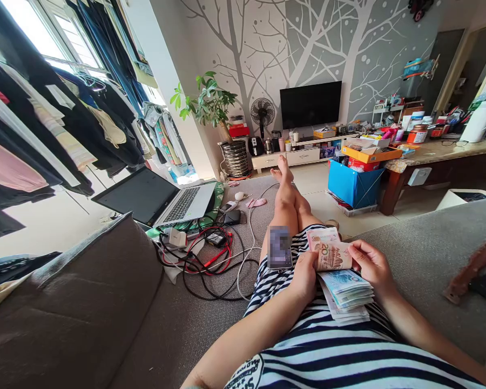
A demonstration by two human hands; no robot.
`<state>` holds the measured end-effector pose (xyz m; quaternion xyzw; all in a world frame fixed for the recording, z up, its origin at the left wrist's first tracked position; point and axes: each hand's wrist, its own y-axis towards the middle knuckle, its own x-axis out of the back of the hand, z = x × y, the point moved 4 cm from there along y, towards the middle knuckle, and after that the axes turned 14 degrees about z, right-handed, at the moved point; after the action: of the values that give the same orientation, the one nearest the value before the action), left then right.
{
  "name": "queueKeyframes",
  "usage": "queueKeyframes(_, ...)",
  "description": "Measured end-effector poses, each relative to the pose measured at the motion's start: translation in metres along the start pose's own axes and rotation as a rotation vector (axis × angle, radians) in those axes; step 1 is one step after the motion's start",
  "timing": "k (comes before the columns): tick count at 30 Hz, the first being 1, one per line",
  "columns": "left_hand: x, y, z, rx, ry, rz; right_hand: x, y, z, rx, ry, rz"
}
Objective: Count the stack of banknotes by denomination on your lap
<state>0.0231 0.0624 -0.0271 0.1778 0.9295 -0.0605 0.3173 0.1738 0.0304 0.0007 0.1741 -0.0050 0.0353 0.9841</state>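
Note:
My left hand (pixel 305 276) is closed on a sheaf of banknotes (pixel 348 292) above my lap, its thumb lying over their left end. A brown banknote (pixel 332 256) marked 20 stretches between both hands. The fingers of my right hand (pixel 373 266) pinch that note at its right end. Below it, bluish and paler notes fan out toward my belly. A pinkish banknote (pixel 323 235) shows behind the brown one; whether a hand grips it is hidden. A phone (pixel 280 248) with a blurred screen rests on my thigh, left of the notes.
I sit with legs stretched along a grey sofa (pixel 222 278). To the left lie an open laptop (pixel 182 204) and tangled cables (pixel 214 259). A blue box (pixel 354 183) stands beside a cluttered table (pixel 429 154). A brown strap-like object (pixel 476 262) lies at the right.

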Motion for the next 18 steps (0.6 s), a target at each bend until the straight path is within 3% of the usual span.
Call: queueKeyframes(18,-0.011,-0.005,-0.010,0.003,-0.029,0.053,-0.005,-0.002,0.012,0.050,0.027,0.078)
